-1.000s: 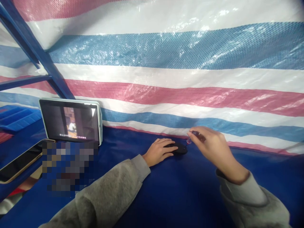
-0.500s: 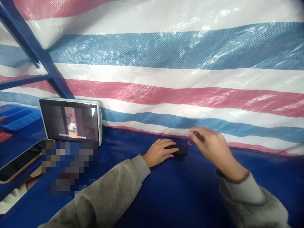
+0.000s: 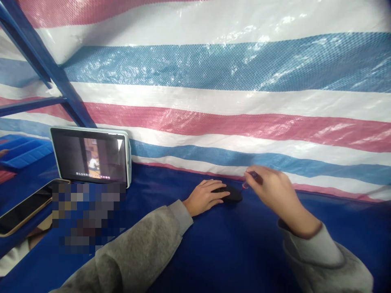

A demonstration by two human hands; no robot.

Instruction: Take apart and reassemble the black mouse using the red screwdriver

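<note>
On the blue table surface lies a black, rounded computer mouse [image 3: 233, 193]. My left hand [image 3: 205, 197] holds it down from its left side, the fingers laid across its top. Just right of the mouse, my right hand [image 3: 270, 183] is closed in a pinch around a small screwdriver [image 3: 245, 185] with a see-through purplish-red handle. The thin shaft points down toward the mouse's right end. Whether its tip touches the mouse I cannot make out, and most of the handle is hidden by the fingers.
A tablet [image 3: 91, 156] in a pale case stands at the left, playing a video. Near it are a phone [image 3: 30, 207], a blurred-out patch and a blue plastic tray [image 3: 27, 152]. A striped plastic sheet [image 3: 214, 97] hangs behind the table; a blue metal frame [image 3: 45, 61] rises upper left.
My right hand has shifted very slightly, and the screwdriver's handle sits at a slightly different angle in the fingers. My left hand and the mouse stay in place.
</note>
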